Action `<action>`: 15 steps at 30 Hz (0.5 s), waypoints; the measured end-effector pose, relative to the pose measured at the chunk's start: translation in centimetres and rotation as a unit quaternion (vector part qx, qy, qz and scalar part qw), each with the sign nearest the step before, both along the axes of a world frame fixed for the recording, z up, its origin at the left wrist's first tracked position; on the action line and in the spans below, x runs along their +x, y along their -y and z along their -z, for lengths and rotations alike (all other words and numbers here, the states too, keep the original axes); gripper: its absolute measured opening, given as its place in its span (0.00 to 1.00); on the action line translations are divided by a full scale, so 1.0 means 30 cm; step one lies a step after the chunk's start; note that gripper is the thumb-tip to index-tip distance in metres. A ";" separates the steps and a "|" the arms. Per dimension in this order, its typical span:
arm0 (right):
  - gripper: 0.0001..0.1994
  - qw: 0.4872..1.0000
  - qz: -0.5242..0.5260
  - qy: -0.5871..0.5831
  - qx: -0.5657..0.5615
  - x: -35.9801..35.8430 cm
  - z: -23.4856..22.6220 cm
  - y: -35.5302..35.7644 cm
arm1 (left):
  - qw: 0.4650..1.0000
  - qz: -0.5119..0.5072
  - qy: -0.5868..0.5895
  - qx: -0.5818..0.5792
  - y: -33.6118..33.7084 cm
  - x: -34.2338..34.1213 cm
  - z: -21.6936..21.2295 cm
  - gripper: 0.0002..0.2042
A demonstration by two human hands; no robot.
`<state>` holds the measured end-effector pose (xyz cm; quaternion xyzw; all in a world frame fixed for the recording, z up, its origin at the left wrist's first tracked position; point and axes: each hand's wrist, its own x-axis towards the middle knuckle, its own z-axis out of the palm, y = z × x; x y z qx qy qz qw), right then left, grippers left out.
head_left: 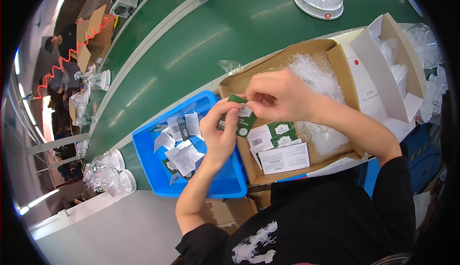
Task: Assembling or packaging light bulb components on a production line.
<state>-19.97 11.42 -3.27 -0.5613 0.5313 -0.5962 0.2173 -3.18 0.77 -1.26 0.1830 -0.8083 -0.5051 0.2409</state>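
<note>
My left hand (218, 133) is closed on a green printed card (245, 123), its thumb lying over the card's face. At the card's upper right edge, the fingers of my right hand (282, 94) are pinched together. Whatever lies between those fingertips, if anything, is hidden. Below both hands is a shallow cardboard box (344, 73). It contains green and white cards (284, 158) and a heap of clear stringy plastic (318, 80). Left of my left hand, a blue plastic tray (143, 155) holds several white folded leaflets (183, 157) and green cards.
A clear dome on a white round base (318, 9) stands on the green table (201, 40) at the far side. An open white carton (409, 83) with bagged items sits at the right. More clear domes (112, 174) stand at the left, with people beyond.
</note>
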 end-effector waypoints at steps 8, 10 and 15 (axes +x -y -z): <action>0.07 0.986 0.037 -0.151 -0.055 0.002 0.009 0.002 | 0.998 0.005 0.037 -0.053 -0.010 0.005 0.012 0.04; 0.06 0.991 0.042 -0.110 -0.059 -0.003 0.016 0.003 | 0.995 -0.009 0.083 -0.057 -0.010 0.008 0.009 0.06; 0.04 0.994 0.086 -0.065 -0.031 -0.009 -0.015 0.006 | 0.992 -0.001 0.099 -0.082 -0.017 0.004 0.009 0.21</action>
